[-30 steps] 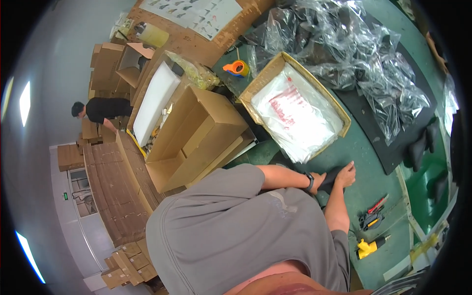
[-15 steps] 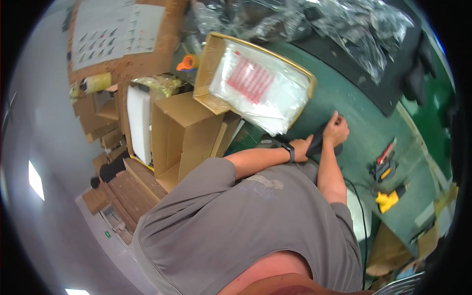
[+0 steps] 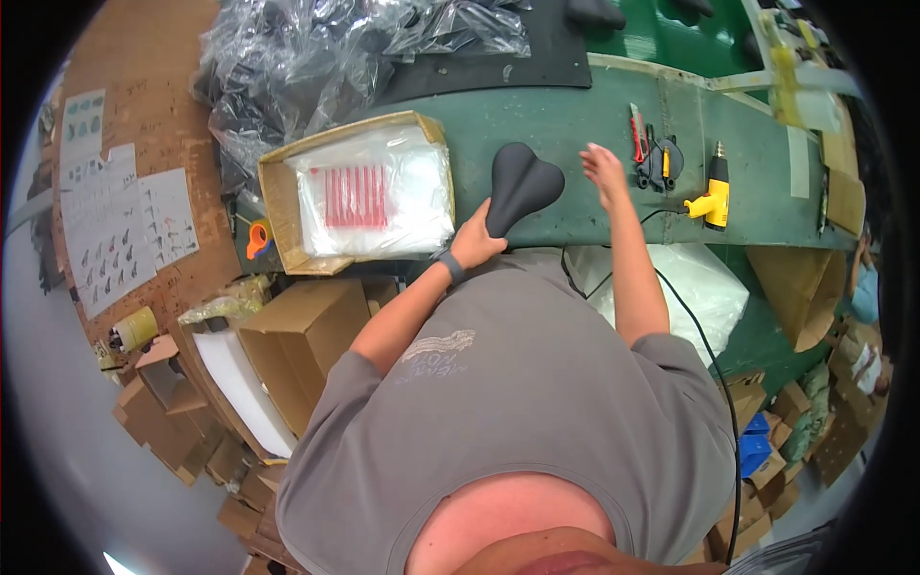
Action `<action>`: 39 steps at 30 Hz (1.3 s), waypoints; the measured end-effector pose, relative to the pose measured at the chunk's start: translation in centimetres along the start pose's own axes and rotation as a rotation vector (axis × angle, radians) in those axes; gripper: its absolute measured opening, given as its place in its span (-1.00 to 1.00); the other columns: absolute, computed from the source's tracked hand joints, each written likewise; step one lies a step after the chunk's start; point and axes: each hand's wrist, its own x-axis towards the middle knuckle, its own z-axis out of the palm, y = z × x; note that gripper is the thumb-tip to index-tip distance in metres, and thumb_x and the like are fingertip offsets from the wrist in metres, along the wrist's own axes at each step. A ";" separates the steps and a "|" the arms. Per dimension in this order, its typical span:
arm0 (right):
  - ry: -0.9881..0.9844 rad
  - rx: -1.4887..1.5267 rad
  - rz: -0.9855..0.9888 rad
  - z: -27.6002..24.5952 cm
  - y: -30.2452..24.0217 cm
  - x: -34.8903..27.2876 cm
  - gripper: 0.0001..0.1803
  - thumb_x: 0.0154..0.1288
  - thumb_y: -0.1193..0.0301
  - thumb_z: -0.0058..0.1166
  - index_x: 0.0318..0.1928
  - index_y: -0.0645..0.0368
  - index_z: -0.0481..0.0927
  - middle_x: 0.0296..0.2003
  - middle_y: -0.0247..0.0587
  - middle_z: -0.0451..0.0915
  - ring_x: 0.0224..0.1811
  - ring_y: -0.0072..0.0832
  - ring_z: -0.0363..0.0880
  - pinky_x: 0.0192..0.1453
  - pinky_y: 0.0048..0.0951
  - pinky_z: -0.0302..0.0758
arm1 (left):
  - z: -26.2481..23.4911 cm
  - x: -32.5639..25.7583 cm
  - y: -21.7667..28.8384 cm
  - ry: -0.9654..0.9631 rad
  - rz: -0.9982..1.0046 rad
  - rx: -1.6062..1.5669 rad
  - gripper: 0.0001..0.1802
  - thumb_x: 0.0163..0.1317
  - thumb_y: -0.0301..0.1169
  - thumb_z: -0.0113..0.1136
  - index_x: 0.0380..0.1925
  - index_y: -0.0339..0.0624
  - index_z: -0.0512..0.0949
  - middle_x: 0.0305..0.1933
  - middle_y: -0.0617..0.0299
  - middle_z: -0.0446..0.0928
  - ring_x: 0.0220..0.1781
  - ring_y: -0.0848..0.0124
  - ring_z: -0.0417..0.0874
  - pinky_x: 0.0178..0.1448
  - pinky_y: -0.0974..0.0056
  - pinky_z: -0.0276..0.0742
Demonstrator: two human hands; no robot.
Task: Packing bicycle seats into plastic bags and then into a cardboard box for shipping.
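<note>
Green workbench (image 3: 585, 218) runs across the station. Nearest, left hand (image 3: 474, 240) is closed around the narrow nose of a black bicycle saddle (image 3: 523, 184), broad end pointing away; whether it rests on the bench cannot be confirmed. Right hand (image 3: 606, 176) is empty, fingers extended, just right of the saddle, not touching. Left: cardboard carton (image 3: 280, 213) holding plastic bags (image 3: 369, 192). Right: yellow heat gun (image 3: 709, 203), red utility knife (image 3: 636, 130). Beyond: crumpled clear plastic (image 3: 287, 62), black mat (image 3: 479, 74).

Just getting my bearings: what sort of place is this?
Likely a workshop or packing area: the left hand holds a black bicycle saddle at a green workbench bearing a heat gun and a cardboard box of plastic packaging.
</note>
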 end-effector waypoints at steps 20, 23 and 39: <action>-1.429 0.316 0.109 14.9 -4.8 -19.3 0.14 0.16 0.09 0.58 0.58 0.18 0.14 0.42 -0.02 0.37 0.48 -0.26 0.36 0.57 -0.15 0.31 | -6.8 -10.5 16.8 0.221 0.393 -0.133 0.19 0.24 -0.45 0.41 0.66 -0.31 -0.24 0.17 -0.01 0.55 -0.04 0.34 0.69 -0.03 0.27 0.69; -1.426 0.367 0.032 17.7 -8.1 -22.0 0.25 0.11 0.08 0.59 0.64 0.16 0.05 0.55 0.20 0.23 0.63 -0.04 0.21 0.70 0.00 0.15 | -8.5 -12.5 17.7 0.172 0.400 -0.134 0.20 0.22 -0.48 0.37 0.66 -0.33 -0.28 0.39 -0.13 0.40 0.35 0.13 0.59 0.33 0.11 0.57; -1.078 0.371 0.062 30.3 -8.5 -24.9 -0.32 0.33 0.37 0.29 0.38 0.44 0.42 0.39 0.16 0.49 0.42 -0.09 0.51 0.62 -0.08 0.34 | -19.1 -11.1 4.1 0.441 0.713 -0.500 -0.45 0.70 -0.12 -0.17 0.42 -0.26 0.48 -0.35 0.25 0.66 -0.36 0.55 0.58 -0.20 0.40 0.52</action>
